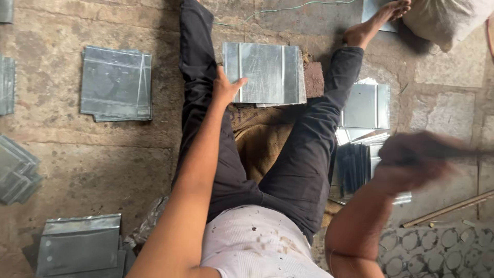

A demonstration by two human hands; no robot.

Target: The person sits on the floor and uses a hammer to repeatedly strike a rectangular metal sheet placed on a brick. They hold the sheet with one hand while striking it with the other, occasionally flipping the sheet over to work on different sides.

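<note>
Left hand (226,88) rests open, fingers spread, on the near left edge of the grey folded sheet-metal panel (265,73) lying between the legs, seemingly steadying it, while the raised right hand (411,160), motion-blurred, grips a thin dark tool (465,153).

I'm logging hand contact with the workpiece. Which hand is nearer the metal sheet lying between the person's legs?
Left. The left hand rests on the metal sheet's left edge, while the blurred right hand is raised far off to its lower right, gripping a dark tool.
</note>
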